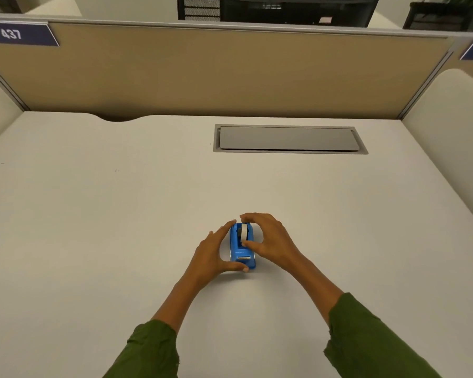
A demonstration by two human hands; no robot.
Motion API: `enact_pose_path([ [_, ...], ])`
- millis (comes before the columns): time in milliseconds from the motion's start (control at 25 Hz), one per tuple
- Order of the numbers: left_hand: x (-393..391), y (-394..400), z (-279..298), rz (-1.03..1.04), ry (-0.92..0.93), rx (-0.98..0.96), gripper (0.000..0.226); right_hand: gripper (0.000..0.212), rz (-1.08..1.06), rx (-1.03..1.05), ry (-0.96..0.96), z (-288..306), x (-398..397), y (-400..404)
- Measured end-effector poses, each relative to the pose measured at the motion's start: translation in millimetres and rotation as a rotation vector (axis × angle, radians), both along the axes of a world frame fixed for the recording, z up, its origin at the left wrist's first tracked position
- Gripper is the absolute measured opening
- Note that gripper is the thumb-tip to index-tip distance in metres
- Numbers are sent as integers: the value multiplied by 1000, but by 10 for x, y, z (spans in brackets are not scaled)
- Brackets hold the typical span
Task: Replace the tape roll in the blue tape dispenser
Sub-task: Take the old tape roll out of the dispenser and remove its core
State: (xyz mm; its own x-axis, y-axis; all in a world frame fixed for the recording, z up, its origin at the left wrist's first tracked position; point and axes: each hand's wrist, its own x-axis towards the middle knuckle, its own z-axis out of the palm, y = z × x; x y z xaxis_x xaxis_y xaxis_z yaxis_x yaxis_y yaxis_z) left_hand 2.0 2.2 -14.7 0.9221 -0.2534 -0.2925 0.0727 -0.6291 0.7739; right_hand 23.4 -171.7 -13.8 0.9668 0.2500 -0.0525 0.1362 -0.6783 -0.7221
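A small blue tape dispenser stands on the white desk, its cutter end toward me. A white tape roll sits in its top slot. My left hand cups the dispenser's left side, with the thumb at the near corner and the fingers along the far left edge. My right hand arches over the roll, fingertips at its far end and thumb touching its near end. Both sleeves are green.
A grey cable hatch is set into the desk behind the dispenser. A tan partition closes off the back, with a label reading 437 at the upper left. Cream side panels stand at both sides.
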Motion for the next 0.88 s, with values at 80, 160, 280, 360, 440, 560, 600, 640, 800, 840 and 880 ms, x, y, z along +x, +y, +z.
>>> enact_pose_path([
  [80,-12,5,-8,8,10,-2,106,50,-14,31,-10,36,7,11],
  [160,-12,11,1,9,13,0,106,46,-30,61,-19,72,15,17],
  [280,0,11,78,-57,22,13,109,42,-61,132,-41,151,-1,4],
  [360,-3,-2,211,-79,15,-34,102,40,-85,200,-64,231,-13,-17],
  [440,0,-16,386,16,-37,-151,74,37,-103,248,-88,338,-35,-39],
  [560,40,-37,602,188,-68,-331,41,37,-90,323,-85,496,-69,-65],
  [600,57,-46,643,221,-47,-382,35,38,-79,361,-62,540,-81,-66],
  [640,70,-61,676,244,-18,-430,30,38,-73,399,-34,582,-94,-66],
  [800,61,-120,745,297,74,-567,25,39,-86,486,30,665,-116,-71],
  [840,61,-126,745,301,88,-588,25,39,-88,497,36,668,-117,-79],
  [880,63,-130,739,306,102,-602,26,39,-90,505,43,672,-119,-86],
])
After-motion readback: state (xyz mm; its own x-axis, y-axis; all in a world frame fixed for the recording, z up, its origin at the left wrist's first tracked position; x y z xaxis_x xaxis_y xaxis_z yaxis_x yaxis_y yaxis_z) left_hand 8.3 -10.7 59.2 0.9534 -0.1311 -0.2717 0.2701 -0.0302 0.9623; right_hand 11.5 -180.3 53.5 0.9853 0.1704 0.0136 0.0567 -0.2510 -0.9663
